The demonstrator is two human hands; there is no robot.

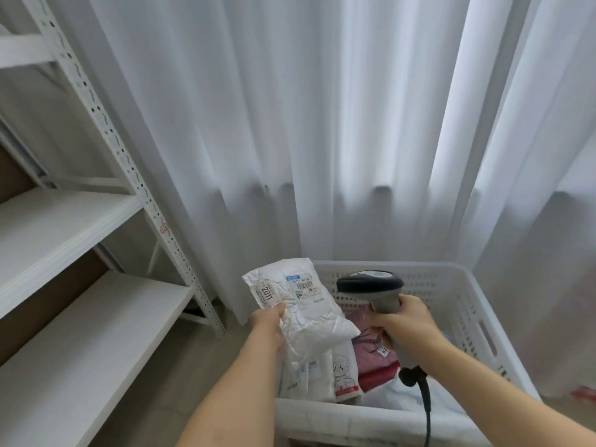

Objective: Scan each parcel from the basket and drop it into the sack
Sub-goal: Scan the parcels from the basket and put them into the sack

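Observation:
My left hand (269,321) grips a crinkled white plastic parcel (303,308) by its left edge and holds it up over the near-left corner of the white perforated basket (458,304). The parcel's barcode label faces up. My right hand (404,321) grips the handle of a grey and black barcode scanner (371,285), whose head points left toward that label. The scanner's black cable hangs down over the basket's front rim. Inside the basket lie a white parcel with a cartoon print (325,375), a dark red parcel (375,359) and more white ones. No sack is in view.
A white metal shelving rack (96,221) with bare shelves stands on the left, its corner post close to the basket. White curtains (322,124) hang behind. Something red (583,393) lies on the floor at far right.

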